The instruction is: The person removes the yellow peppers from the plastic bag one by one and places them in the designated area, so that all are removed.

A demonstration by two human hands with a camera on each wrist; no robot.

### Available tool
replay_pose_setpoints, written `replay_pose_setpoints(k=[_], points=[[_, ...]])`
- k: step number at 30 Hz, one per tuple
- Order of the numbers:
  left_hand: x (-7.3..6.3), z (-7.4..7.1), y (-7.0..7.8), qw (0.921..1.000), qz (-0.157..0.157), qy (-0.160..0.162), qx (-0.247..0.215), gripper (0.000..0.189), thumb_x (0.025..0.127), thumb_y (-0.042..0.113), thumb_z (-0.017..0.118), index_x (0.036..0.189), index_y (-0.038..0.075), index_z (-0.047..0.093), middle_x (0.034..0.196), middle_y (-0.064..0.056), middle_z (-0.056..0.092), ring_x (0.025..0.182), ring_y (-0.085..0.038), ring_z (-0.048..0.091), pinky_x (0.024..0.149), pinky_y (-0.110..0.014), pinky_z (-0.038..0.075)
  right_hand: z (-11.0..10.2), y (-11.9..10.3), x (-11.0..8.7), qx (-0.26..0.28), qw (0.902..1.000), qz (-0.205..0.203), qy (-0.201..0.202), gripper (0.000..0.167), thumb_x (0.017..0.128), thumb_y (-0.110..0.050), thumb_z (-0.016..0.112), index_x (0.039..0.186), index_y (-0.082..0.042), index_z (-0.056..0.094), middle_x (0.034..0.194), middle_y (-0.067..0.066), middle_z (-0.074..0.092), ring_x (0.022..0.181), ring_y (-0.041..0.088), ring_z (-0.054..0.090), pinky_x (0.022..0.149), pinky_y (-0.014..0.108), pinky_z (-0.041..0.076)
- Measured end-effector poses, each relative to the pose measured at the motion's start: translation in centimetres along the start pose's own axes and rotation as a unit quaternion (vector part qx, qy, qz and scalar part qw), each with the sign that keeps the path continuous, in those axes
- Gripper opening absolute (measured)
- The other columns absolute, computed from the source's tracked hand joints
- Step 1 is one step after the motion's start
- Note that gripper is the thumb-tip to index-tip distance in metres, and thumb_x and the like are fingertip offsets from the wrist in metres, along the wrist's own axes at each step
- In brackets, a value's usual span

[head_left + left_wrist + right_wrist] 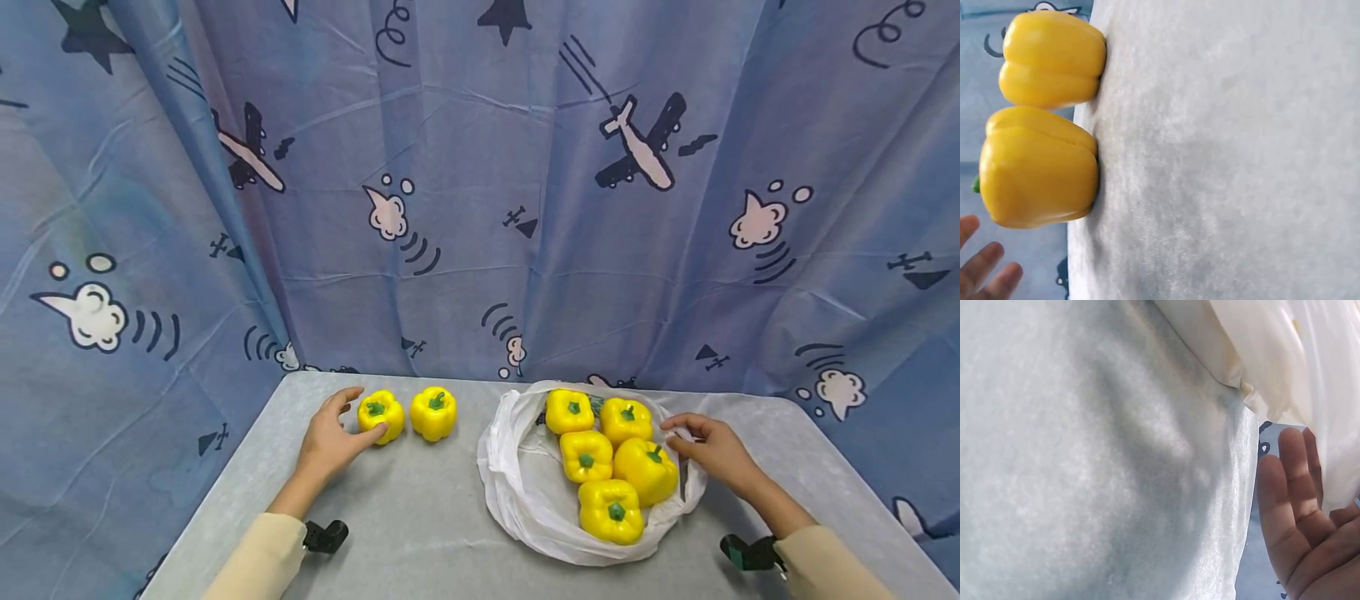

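Note:
My left hand (pixel 331 437) is spread beside a yellow bell pepper (pixel 382 408), its thumb overlapping the pepper's lower left side in the head view. In the left wrist view the fingertips (pixel 982 262) lie apart from that pepper (pixel 1041 169). A second yellow bell pepper (pixel 435 417) stands just right of it. My right hand (pixel 712 450) pinches the right rim of a white plastic bag (pixel 504 483) between thumb and fingers. The bag's mouth is spread wide, and several yellow bell peppers (pixel 587 457) sit inside. In the right wrist view the bag (pixel 1341 394) partly hides the fingers.
A grey-white cloth (pixel 420 517) covers the table, whose back edge runs just behind the peppers and bag. A blue patterned curtain (pixel 465 250) hangs behind and at both sides. Each wrist wears a small black camera mount (pixel 326 537).

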State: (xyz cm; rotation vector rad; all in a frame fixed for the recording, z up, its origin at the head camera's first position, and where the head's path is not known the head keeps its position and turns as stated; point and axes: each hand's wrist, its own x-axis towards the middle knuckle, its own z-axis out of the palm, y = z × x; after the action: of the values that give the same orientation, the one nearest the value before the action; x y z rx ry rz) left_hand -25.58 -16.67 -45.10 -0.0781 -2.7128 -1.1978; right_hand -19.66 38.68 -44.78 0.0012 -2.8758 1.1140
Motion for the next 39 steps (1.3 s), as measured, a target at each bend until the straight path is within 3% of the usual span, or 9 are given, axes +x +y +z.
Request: replay_pose_setpoints(k=[5,14,22,34,39], points=[[-0.8,-0.3,0.6,0.9999,0.008,0.008,-0.011,0.071,0.075,0.04,0.08,0.135,0.016,0.051,0.141,-0.009,0.05,0.127,-0.034,0.05,0.099,-0.051,0.047,-0.1,-0.1,0.1,-0.003,1.0,0.003,-0.005,0.031,0.094,-0.023,0.062,0.118,-0.004,0.063,0.097,0.011,0.067,0.068,0.011,0.056,0.067,0.025,0.047],[-2.6,-0.1,2.4,0.9982,0.04,0.006,-0.044,0.068,0.074,0.036,0.082,0.132,0.014,0.054,0.137,-0.007,0.054,0.122,-0.031,0.055,0.094,-0.048,0.051,-0.2,-0.3,0.2,-0.015,0.9999,-0.002,-0.005,0.03,0.094,-0.023,0.062,0.117,-0.004,0.063,0.086,0.008,0.066,0.069,0.012,0.055,0.08,0.039,0.048],[-3.6,1.0,5.0,0.9931,0.072,0.007,-0.092,0.065,0.071,0.03,0.084,0.129,0.016,0.058,0.134,-0.004,0.056,0.119,-0.029,0.058,0.096,-0.047,0.051,-0.4,-0.5,0.0,-0.007,0.9999,0.003,-0.008,0.033,0.094,-0.024,0.062,0.119,-0.003,0.063,0.088,0.011,0.067,0.069,0.011,0.057,0.068,0.025,0.046],[-4.7,4.7,8.5,0.9709,0.147,-0.031,-0.187,0.061,0.069,0.021,0.085,0.124,0.013,0.061,0.125,-0.009,0.063,0.109,-0.033,0.062,0.087,-0.048,0.055,-0.1,-0.6,0.0,0.003,0.9999,-0.002,-0.009,0.032,0.094,-0.024,0.062,0.118,-0.003,0.063,0.089,0.011,0.067,0.067,0.013,0.057,0.063,0.023,0.046],[-5.0,6.1,10.2,0.9628,0.175,-0.064,-0.196,0.059,0.071,0.023,0.084,0.125,0.017,0.061,0.125,-0.002,0.063,0.108,-0.026,0.063,0.089,-0.043,0.055,-0.1,-0.5,0.1,0.001,0.9999,-0.007,-0.008,0.032,0.094,-0.024,0.062,0.118,-0.004,0.063,0.091,0.011,0.067,0.066,0.01,0.057,0.063,0.024,0.046]])
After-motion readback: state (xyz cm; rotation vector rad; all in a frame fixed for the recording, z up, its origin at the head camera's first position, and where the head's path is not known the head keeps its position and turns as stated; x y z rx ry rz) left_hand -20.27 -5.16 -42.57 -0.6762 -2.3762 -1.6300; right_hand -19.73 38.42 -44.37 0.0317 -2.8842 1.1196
